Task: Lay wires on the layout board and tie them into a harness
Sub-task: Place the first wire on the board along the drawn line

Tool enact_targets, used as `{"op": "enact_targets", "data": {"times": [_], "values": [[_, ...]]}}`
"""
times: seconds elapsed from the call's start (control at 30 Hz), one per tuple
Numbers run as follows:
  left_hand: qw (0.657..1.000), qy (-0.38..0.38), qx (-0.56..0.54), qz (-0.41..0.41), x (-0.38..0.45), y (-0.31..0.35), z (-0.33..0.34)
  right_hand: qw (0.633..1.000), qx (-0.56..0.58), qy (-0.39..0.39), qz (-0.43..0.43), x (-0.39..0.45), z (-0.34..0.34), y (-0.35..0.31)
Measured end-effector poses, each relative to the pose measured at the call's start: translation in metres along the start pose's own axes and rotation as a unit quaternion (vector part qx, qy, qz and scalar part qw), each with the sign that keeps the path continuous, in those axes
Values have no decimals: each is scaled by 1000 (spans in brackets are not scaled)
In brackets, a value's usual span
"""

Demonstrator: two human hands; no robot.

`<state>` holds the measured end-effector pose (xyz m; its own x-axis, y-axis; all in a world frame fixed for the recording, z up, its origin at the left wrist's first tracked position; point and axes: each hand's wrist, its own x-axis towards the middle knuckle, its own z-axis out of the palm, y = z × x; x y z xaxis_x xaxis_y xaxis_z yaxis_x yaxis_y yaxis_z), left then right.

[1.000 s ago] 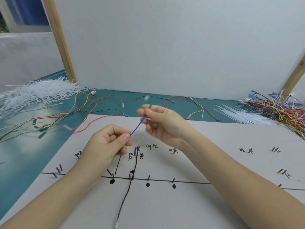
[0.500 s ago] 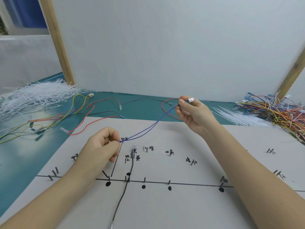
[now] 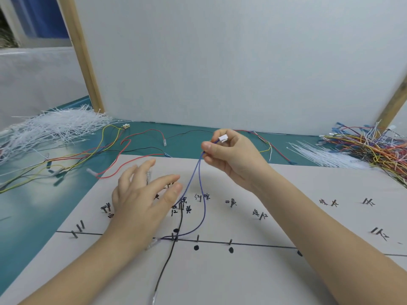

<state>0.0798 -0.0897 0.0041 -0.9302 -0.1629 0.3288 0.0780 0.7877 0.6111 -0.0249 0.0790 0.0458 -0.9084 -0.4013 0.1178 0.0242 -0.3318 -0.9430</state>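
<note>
The white layout board (image 3: 253, 271) lies in front of me with black lines, dots, pegs and handwritten labels. My right hand (image 3: 231, 159) is raised above it, pinching a pair of blue wires (image 3: 201, 194) just below their white connector (image 3: 222, 138). The blue wires hang down and curve left to a peg on the horizontal line, ending in a clear terminal near my left wrist. My left hand (image 3: 143, 199) hovers over the board with fingers spread, holding nothing. A black wire (image 3: 169, 254) runs down the board past the same pegs.
A heap of white cable ties (image 3: 48, 128) lies at the far left. Loose red, yellow and black wires (image 3: 105, 155) sprawl on the teal table. A bundle of coloured wires (image 3: 372, 148) and more ties (image 3: 319, 155) sit at the right. A white panel stands behind.
My left hand has let go of the blue wires and spread open. The wires' lower end now lies on the board by the line. My right hand has drawn nearer, still holding the connector end.
</note>
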Motion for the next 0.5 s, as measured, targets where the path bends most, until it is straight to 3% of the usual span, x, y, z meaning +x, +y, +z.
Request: {"op": "enact_targets", "data": {"times": [0.2, 0.27, 0.33, 0.4, 0.5], "values": [[995, 23, 41, 86, -2, 3, 0, 997, -69, -24, 12, -10, 20, 10], [995, 15, -8, 97, -1, 4, 3, 997, -68, -34, 15, -12, 25, 14], [989, -10, -140, 53, 0, 5, 2, 997, -72, -38, 11, -13, 28, 15], [935, -45, -350, -44, 3, 9, -1, 996, -76, -34, 6, -13, 28, 15], [769, -104, -603, -184, 8, 10, -9, 997, -65, -43, 2, -14, 29, 15]]}}
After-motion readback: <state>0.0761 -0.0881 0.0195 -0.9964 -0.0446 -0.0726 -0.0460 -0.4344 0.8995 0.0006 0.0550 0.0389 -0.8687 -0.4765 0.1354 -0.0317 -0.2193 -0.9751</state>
